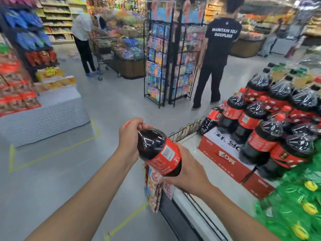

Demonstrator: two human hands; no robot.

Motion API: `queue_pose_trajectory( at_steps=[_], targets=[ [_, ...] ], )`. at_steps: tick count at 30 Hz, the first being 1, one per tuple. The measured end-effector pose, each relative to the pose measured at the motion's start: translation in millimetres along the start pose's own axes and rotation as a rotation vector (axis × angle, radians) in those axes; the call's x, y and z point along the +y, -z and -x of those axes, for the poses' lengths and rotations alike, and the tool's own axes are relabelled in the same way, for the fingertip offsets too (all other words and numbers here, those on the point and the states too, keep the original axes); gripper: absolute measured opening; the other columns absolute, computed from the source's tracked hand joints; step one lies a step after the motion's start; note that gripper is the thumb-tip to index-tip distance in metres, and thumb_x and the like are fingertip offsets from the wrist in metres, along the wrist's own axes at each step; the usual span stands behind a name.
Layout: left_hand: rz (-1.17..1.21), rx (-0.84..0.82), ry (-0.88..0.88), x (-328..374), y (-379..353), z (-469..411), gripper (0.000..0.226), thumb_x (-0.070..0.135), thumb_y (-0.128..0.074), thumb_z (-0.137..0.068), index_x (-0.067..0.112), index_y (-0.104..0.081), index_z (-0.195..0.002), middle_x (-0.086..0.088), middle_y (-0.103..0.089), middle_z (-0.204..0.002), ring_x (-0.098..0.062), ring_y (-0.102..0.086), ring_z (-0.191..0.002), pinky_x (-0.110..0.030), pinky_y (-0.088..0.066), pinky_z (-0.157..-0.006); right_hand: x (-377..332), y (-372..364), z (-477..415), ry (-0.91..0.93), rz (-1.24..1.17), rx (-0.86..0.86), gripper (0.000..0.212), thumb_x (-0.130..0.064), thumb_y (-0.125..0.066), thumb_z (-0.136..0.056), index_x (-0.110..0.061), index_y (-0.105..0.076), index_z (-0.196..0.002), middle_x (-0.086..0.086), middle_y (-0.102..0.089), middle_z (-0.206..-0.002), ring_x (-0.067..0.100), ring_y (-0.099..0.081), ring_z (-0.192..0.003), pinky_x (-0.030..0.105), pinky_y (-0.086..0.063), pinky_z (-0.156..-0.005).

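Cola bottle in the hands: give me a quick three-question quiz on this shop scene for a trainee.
1. True or false: the left hand and the right hand both hold the cola bottle.
2. Which hand grips the cap end? A left, B right.
3. Fill in: the stacked cola bottles stand on the person's ____ side.
Key: 1 true; 2 A; 3 right.

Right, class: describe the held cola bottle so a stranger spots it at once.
Find the drinks display on the right. Just left of it, the cola bottle tilts between the left hand and right hand. It alone is off the stack.
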State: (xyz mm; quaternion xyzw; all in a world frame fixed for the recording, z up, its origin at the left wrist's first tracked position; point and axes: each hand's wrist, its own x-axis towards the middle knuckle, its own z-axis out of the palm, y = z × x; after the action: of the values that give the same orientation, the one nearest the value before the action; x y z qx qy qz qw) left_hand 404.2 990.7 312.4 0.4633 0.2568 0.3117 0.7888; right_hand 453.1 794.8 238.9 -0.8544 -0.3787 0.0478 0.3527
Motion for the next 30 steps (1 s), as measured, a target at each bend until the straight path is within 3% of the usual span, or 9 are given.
queue_pose_trajectory(
  at_steps=[7, 13, 15, 18, 23, 26, 30],
  targets=[
    [-0.057, -0.089, 0.075, -29, -69, -76, 0.038, 0.002, -0.057, -0.093, 0.013, -0.050, -0.057, -0.001, -0.056, -0.054, -0.026, -0.072, -0.074, -0.038, -0.057, -0.074, 59, 14, -61, -0.111, 0.007, 0.068, 0.114, -0.061, -0.088, -0.057, -0.054, -0.017, -0.146, -0.034, -0.040, -0.132, -0.006, -0.050, -0.115, 0.020, -0.046, -0.090],
    [-0.135, -0.173, 0.116, -53, -128, -133, 0.041, 0.002, -0.056, -0.093, 0.014, -0.052, -0.054, 0.000, -0.059, -0.053, -0.027, -0.071, -0.075, -0.035, -0.058, -0.069, 109, 26, -109, -0.215, -0.031, 0.122, 0.116, -0.061, -0.090, -0.055, -0.052, -0.021, -0.148, -0.028, -0.044, -0.137, 0.000, -0.053, -0.122, 0.035, -0.054, -0.097],
    [-0.168, -0.218, 0.127, -61, -149, -148, 0.047, 0.003, -0.056, -0.093, 0.018, -0.055, -0.048, -0.001, -0.060, -0.053, -0.026, -0.070, -0.074, -0.035, -0.058, -0.070, 121, 32, -117, -0.258, -0.040, 0.151, 0.118, -0.060, -0.090, -0.054, -0.051, -0.020, -0.149, -0.027, -0.046, -0.138, 0.000, -0.053, -0.123, 0.035, -0.054, -0.098],
    [-0.210, -0.285, 0.147, -77, -182, -166, 0.038, 0.002, -0.057, -0.091, 0.012, -0.053, -0.055, -0.003, -0.060, -0.056, -0.027, -0.071, -0.077, -0.032, -0.060, -0.067, 138, 42, -125, -0.324, -0.061, 0.213, 0.115, -0.058, -0.091, -0.054, -0.054, -0.021, -0.146, -0.030, -0.047, -0.134, -0.003, -0.053, -0.120, 0.031, -0.053, -0.097],
    [-0.291, -0.462, 0.174, -111, -244, -195, 0.035, 0.000, -0.057, -0.086, 0.012, -0.051, -0.053, -0.005, -0.060, -0.058, -0.028, -0.072, -0.078, -0.041, -0.058, -0.078, 172, 55, -139, -0.493, -0.108, 0.351, 0.115, -0.054, -0.092, -0.054, -0.056, -0.020, -0.144, -0.030, -0.048, -0.134, -0.001, -0.055, -0.119, 0.032, -0.055, -0.095],
    [-0.342, -0.600, 0.161, -135, -281, -208, 0.044, 0.001, -0.058, -0.083, 0.020, -0.052, -0.043, -0.004, -0.061, -0.057, -0.034, -0.070, -0.080, -0.040, -0.055, -0.075, 192, 58, -146, -0.604, -0.128, 0.445, 0.119, -0.053, -0.092, -0.053, -0.055, -0.019, -0.147, -0.027, -0.048, -0.137, 0.001, -0.055, -0.120, 0.034, -0.056, -0.095],
    [-0.414, -0.771, 0.148, -161, -329, -219, 0.043, 0.002, -0.060, -0.082, 0.020, -0.057, -0.043, -0.005, -0.064, -0.059, -0.026, -0.065, -0.073, -0.043, -0.051, -0.075, 221, 64, -159, -0.728, -0.182, 0.582, 0.121, -0.052, -0.093, -0.052, -0.055, -0.021, -0.148, -0.025, -0.051, -0.137, 0.003, -0.057, -0.120, 0.039, -0.060, -0.089]
  ],
)
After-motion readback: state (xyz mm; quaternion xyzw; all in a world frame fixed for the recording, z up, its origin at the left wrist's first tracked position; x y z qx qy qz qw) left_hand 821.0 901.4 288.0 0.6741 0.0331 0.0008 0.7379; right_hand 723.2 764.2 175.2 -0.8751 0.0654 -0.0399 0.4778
